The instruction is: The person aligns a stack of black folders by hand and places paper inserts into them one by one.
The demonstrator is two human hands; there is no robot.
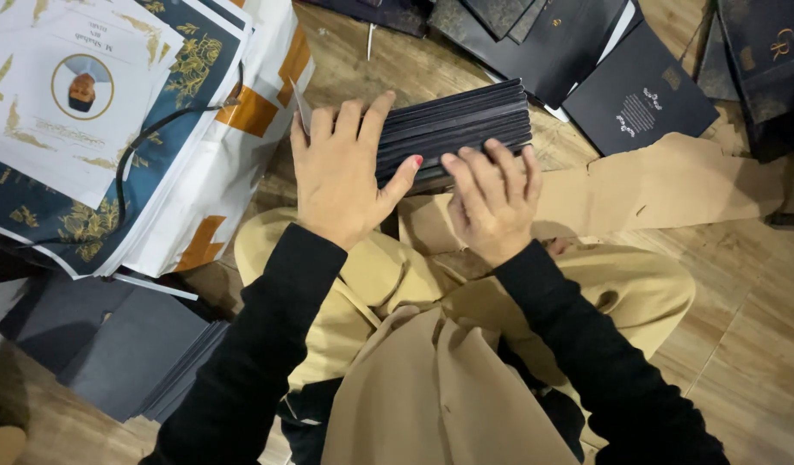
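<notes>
Hands meet on a thick stack of dark, thin card sheets (455, 129), held edge-up over the person's lap in tan trousers (500, 293). The left hand (341, 176) lies spread over the stack's near left end, fingers draped across the top and thumb pressed along the near face; its grip is wide and flat, pinning rather than clamping. The right hand (491, 202) curls its fingertips onto the lower near edge, a narrower grip that props the sheets from below.

Judging from this hold, the risk sits at the far right end of the stack, beyond both grips: nothing squares it there, so the loose sheets could fan out or slide off toward the wooden floor (741, 344).

Left of the grip, a pile of white and navy printed cards with gold leaf patterns (95, 112) leans close, with a black cable (134, 146) looped over it. Beyond the grip, loose black cards (638, 103) lie scattered, where slipped sheets could get mixed in.
</notes>
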